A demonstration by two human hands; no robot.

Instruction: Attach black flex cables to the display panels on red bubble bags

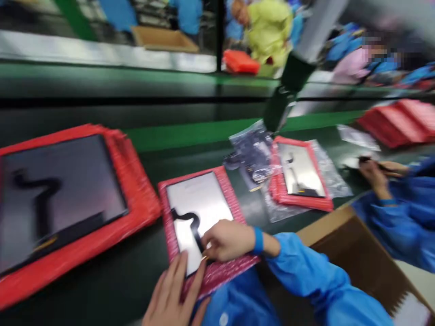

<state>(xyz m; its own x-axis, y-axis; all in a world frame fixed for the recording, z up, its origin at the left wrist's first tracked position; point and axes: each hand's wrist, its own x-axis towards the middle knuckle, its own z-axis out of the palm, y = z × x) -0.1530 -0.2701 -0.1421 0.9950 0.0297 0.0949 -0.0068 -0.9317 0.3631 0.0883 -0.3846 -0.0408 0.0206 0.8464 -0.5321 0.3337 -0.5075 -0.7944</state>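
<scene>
An LCD screen panel (204, 195) with a shiny silver back lies on a pink bubble-wrap sleeve (238, 206) in front of me. A black flex cable (194, 222) curves across the panel down to its lower edge. My right hand (228, 241), with a blue wristband, reaches over the panel's lower part; its thumb and fingers are pinched at the cable's lower end, where the fingertips hide the exact grip. My left hand (174, 292) rests at the lower left corner of panel and sleeve, its fingers stretched out. A small gold spot shows between the hands.
Left, a larger dark panel (78, 181) lies on stacked red bubble wrap (136, 185). Right are another panel (301, 170), clear plastic bags (253, 149), a green post (282, 99) and a cardboard box (353, 253). A co-worker's hands (377, 174) work beyond, near red sleeves (401, 120).
</scene>
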